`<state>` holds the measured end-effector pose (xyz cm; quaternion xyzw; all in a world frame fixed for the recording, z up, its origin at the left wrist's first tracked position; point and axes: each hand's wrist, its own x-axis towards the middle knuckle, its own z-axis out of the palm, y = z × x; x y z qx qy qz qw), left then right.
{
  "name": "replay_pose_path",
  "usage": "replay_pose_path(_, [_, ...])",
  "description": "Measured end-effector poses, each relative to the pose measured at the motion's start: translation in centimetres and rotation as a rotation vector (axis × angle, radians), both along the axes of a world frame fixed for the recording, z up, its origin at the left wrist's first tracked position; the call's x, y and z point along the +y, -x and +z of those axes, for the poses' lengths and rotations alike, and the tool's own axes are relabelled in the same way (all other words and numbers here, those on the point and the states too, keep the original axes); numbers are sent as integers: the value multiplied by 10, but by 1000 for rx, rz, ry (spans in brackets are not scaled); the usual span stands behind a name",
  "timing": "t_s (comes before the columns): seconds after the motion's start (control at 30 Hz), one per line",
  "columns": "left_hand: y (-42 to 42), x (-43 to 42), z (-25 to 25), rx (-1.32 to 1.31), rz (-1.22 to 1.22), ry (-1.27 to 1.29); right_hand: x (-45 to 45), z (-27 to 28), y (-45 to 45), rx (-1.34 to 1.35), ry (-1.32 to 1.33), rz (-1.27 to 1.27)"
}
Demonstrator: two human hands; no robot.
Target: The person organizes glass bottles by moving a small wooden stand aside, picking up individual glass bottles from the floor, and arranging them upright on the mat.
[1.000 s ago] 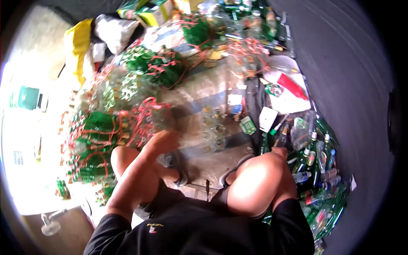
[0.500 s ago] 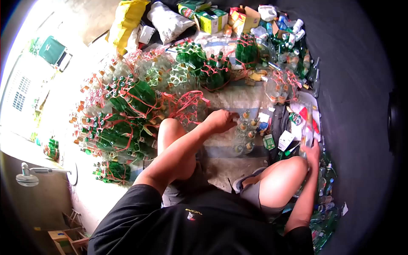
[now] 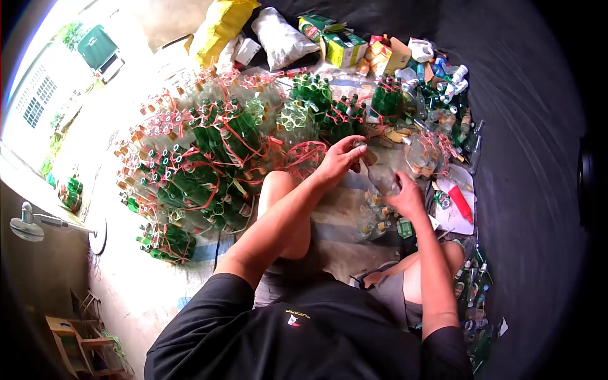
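Note:
A clear glass bottle is held between my two hands, tilted above the floor. My left hand closes round its upper-left end, near the neck. My right hand grips its lower-right end, with the fingers wrapped round it. Just below stands a small group of clear bottles with orange-brown tops, partly hidden by my right hand. To the right, a tied bundle of clear bottles has pink straps round it.
Many strapped bundles of green bottles and clear ones crowd the left. Loose bottles lie along the right. A red object rests on a white sheet. Sacks and cartons stand at the back.
My right hand has brought the clear bottle from the far right to the middle. My left hand has moved up and taken hold of it. The view has shifted slightly.

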<state>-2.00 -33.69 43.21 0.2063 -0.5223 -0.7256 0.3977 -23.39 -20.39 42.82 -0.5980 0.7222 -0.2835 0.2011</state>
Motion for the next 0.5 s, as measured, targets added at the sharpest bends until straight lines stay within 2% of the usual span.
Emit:
replay_pose_path(0.07, [-6, -5, -3, -18, 7, -3, -5, -32, -10, -42, 117, 18])
replay_pose_path(0.13, [-11, -12, -4, -178, 54, 142, -8, -53, -23, -101, 154, 56])
replay_pose_path(0.17, [-11, -9, -8, -131, 114, 195, -10, -68, -27, -94, 183, 69])
replay_pose_path(0.2, [-15, -10, -7, -274, 259, 628, -12, -77, -32, -87, 210, 77])
replay_pose_path(0.27, [-17, -5, -10, -344, 227, 605, -17, -90, -38, -94, 197, 75])
replay_pose_path(0.33, [-14, 9, -2, -407, 231, 487, -18, -90, -24, -460, 159, 127])
replay_pose_path(0.4, [-10, 9, -2, -682, 344, 786, -17, -53, -3, -218, 161, 84])
replay_pose_path(0.5, [5, -2, -30, -869, 301, 894, -4, -8, 33, -606, 186, 52])
